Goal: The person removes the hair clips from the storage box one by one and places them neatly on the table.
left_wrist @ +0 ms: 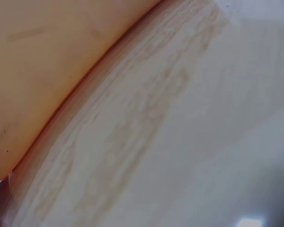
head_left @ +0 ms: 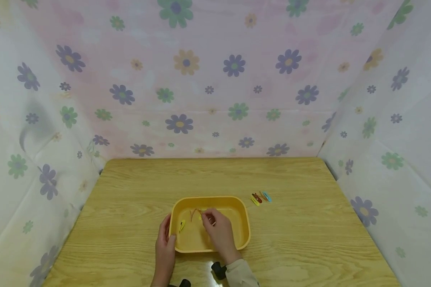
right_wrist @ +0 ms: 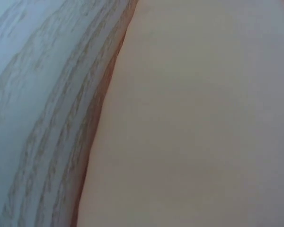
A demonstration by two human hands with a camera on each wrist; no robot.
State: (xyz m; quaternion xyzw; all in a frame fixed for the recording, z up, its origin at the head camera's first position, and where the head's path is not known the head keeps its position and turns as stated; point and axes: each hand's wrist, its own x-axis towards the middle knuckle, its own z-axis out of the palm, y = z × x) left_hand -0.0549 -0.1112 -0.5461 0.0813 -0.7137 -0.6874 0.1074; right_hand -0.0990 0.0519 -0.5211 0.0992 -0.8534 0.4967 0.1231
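Note:
A yellow plastic tub (head_left: pixel 244 223) sits on the table. My left hand (head_left: pixel 165 249) grips its left end, with the thumb at the rim and the fingers along the outer wall. Reaching in over the near rim, my right hand (head_left: pixel 219 231) pinches a thin orange-brown hair clip (head_left: pixel 192 214), which shows as a bent, zigzag shape. One yellow hair clip (head_left: pixel 182 226) lies inside near the left wall. A bit of yellow (head_left: pixel 200 217) shows beside the right fingertips, mostly hidden. Both wrist views show the tub's outer wall (left_wrist: pixel 52 61) up close, without the fingers.
Right of the tub, behind its far corner, several hair clips lie in a row: yellow (head_left: pixel 255 200), dark red (head_left: pixel 257 198), brownish and blue (head_left: pixel 267 196). Flower-printed cloth (head_left: pixel 208 99) closes off the wooden table (head_left: pixel 301 239) at the back and sides.

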